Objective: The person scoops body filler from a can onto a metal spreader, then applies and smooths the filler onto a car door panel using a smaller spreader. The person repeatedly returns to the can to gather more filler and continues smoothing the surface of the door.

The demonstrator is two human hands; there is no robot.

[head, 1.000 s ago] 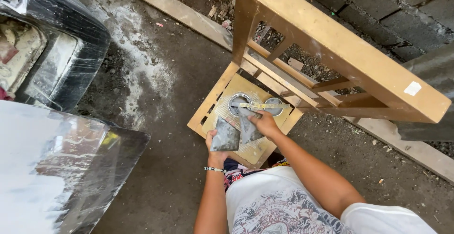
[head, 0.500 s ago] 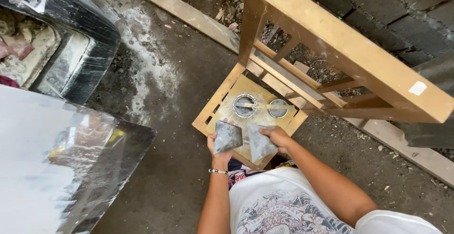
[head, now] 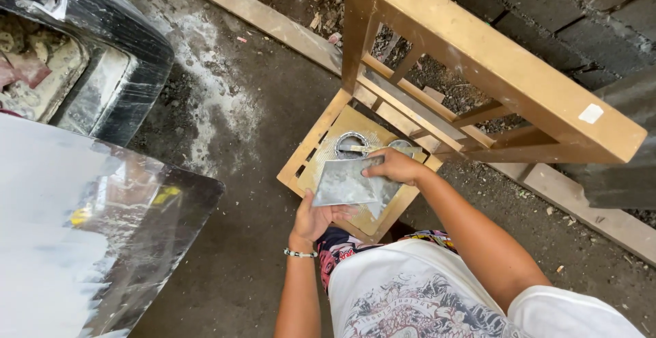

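While a big glossy panel (head: 89, 235) w/ white smears fills lower left, a black car part (head: 102, 58) lies above it on concrete. Wooden stool frame (head: 492, 71), gold-painted, lies tipped, seat (head: 307, 157) facing up. Over seat: grey sandpaper sheet (head: 345, 182), held betw both hands. Left hand (head: 316, 218) grips lower edge, fingers curled under; right hand (head: 396, 167) pinches top right corner, fingers closed. Round tin (head: 352, 145) sits on seat just behind sheet.

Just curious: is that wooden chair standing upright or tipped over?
Tipped over. The wooden chair lies on its side on the ground, seat panel vertical and legs pointing sideways.
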